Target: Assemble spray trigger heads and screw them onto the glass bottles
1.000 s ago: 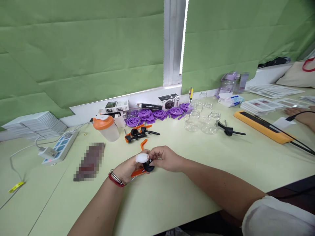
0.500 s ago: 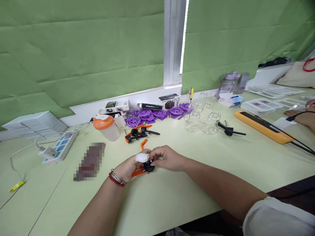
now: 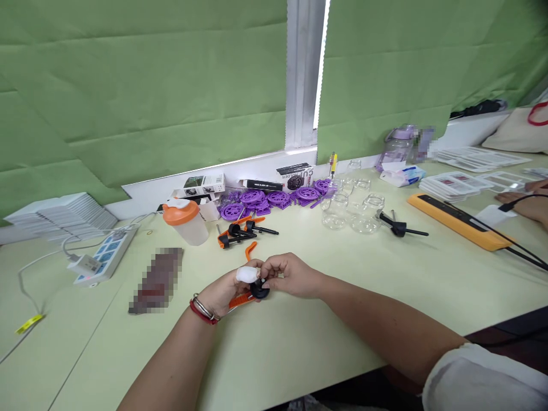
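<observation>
My left hand [image 3: 226, 290], its thumb wrapped in white, is closed around a black-and-orange part. The part's round black end [image 3: 259, 289] shows below the thumb, and a piece of its orange body [image 3: 241, 299] sticks out under the palm. My right hand [image 3: 291, 277] pinches at the top of the black end with thumb and fingers; they hide what they grip there. Just beyond my hands lies a curved orange piece [image 3: 250, 249]. Farther back rest several similar black-and-orange parts [image 3: 240, 233].
Behind lie purple wheel-shaped pieces [image 3: 252, 200] and small boxes [image 3: 204, 184]. An orange-lidded shaker cup [image 3: 188, 222] stands left, near a power strip [image 3: 109, 257]. Glass jars [image 3: 365, 216], a black part [image 3: 399, 228] and a yellow-and-black device [image 3: 458, 221] are right; another person's hand [image 3: 528, 200] is beyond.
My hands and the part stay almost in place. The other person's hand at the far right has shifted slightly.
</observation>
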`<state>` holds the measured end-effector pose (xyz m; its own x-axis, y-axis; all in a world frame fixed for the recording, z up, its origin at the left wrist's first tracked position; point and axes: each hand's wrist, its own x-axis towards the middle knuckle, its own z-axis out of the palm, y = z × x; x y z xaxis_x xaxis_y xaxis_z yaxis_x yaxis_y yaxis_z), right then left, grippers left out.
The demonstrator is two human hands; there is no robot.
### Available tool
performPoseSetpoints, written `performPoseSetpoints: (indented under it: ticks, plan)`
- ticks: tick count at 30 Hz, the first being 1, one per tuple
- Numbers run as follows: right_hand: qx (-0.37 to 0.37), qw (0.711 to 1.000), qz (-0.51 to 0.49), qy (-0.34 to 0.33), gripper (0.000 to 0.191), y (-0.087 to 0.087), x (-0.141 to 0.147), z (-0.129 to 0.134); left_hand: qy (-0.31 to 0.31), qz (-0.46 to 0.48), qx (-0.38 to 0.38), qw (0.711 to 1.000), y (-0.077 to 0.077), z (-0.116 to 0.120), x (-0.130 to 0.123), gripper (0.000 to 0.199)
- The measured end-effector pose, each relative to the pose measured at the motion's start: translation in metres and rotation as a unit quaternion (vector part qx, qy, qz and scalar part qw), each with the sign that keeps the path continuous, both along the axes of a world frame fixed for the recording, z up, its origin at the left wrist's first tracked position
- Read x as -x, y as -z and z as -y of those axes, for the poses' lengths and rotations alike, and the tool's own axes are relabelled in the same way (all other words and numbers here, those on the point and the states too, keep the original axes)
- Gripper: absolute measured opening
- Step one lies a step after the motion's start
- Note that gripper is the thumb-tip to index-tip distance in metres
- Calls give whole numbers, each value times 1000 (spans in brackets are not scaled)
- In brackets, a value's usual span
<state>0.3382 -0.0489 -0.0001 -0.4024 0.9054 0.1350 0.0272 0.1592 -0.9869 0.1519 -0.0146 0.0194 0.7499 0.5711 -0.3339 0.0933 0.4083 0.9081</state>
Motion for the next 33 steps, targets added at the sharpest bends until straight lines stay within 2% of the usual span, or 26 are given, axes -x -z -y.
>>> performPoseSetpoints:
  ticks: [12, 19, 25, 33]
  plan:
    - [8, 1000, -10, 4, 12, 1, 1, 0, -8, 12, 13, 1000, 7, -1, 2, 23]
    - [20, 1000, -20, 2, 14, 0, 2, 0, 8, 4, -8, 1000, 0, 1, 1, 23]
    - [28, 999, -36, 14, 14, 5, 3, -1, 3, 4, -8, 1000, 2, 0, 1, 21]
    - [30, 999, -24, 0, 11, 0, 2, 1, 9, -8, -15, 1000, -6, 2, -2, 25]
